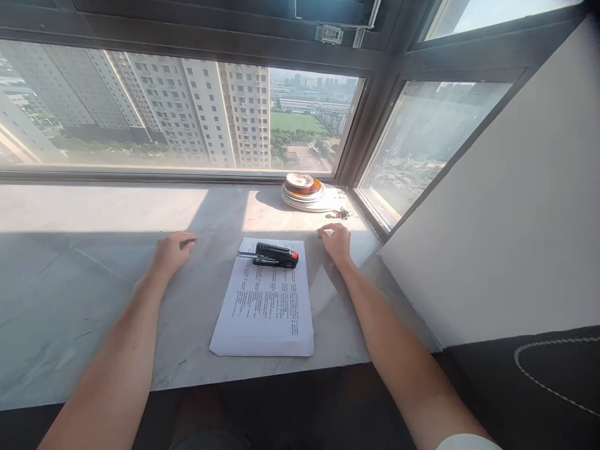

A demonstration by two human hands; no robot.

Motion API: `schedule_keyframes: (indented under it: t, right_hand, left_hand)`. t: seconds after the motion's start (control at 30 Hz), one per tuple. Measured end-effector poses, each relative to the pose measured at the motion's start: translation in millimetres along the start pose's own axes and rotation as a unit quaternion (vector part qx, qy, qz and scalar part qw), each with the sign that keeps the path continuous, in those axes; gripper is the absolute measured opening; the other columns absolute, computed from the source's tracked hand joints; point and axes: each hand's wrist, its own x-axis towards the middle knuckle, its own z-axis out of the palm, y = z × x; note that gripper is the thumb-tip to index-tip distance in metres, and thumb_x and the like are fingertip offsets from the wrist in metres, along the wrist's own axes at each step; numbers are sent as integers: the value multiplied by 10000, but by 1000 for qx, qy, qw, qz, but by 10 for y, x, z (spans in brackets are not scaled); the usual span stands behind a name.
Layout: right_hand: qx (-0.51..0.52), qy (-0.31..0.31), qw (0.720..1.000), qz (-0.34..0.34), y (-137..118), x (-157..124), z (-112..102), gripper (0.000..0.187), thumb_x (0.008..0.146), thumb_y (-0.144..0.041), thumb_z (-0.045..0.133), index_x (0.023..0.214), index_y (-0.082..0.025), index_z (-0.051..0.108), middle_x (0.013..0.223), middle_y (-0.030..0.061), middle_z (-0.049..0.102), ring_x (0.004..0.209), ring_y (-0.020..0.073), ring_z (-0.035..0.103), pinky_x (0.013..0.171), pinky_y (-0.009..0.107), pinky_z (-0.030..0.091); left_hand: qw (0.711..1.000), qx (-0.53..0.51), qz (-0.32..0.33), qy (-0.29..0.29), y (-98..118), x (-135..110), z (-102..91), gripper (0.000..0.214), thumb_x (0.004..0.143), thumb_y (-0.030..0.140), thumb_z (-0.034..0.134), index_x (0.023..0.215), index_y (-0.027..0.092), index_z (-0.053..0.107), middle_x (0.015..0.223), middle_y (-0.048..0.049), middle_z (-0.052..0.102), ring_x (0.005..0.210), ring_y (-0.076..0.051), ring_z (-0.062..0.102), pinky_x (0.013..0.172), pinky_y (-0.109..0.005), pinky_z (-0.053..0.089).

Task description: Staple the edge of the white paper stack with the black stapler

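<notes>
A stack of printed paper [267, 319] lies on the grey marbled ledge. On its upper part rests a black stapler [275, 255] with an orange-red patch at its right end; a metal strip juts out from its left end. My left hand [171, 255] is left of the paper, resting on the ledge with curled fingers; a small dark thing or shadow shows at the fingertips. To the paper's upper right, my right hand [336, 242] has thumb and forefinger brought together in a pinch. Whatever may be between them is too small to tell. Neither hand touches the stapler.
Stacked plates and bowls [304, 192] stand at the back near the window corner, with a small bunch of keys [339, 214] before them. Tiny dark slivers [182, 362] lie near the ledge's front edge. A white wall [492, 219] bounds the right side.
</notes>
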Motion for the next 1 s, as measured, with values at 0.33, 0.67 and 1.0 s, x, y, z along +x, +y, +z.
schedule_keyframes:
  t: [0.33,0.67,1.0]
  right_hand:
    - [109,-280,900,-314,-617,-431,185,567,1024,-564,680,1510,-291,573,1359,98,666,1208,288,612,1062,486,543]
    - [52,-372,876,-303,-588,-470,270,522,1011,-327,735,1510,-279,592,1326,97,722,1239,285,637,1070,483,545]
    - [57,-367,875,-310,-619,-480,245,470,1020,-291,712,1474,-235,605,1295,104,725,1216,282,638,1064,475,543]
  left_hand:
    - [993,-91,65,-28,633,-33,202,249,941,463,706,989,245,817,1034,-64,831,949,-269,764,913,-375,569]
    - [944,-213,213,-133,1250,-250,341,185,878,470,852,922,293,882,919,-58,847,878,-265,760,919,-405,563]
    - [932,-196,269,-142,1170,-220,398,177,927,446,827,928,276,875,932,-52,855,842,-244,784,933,-414,575]
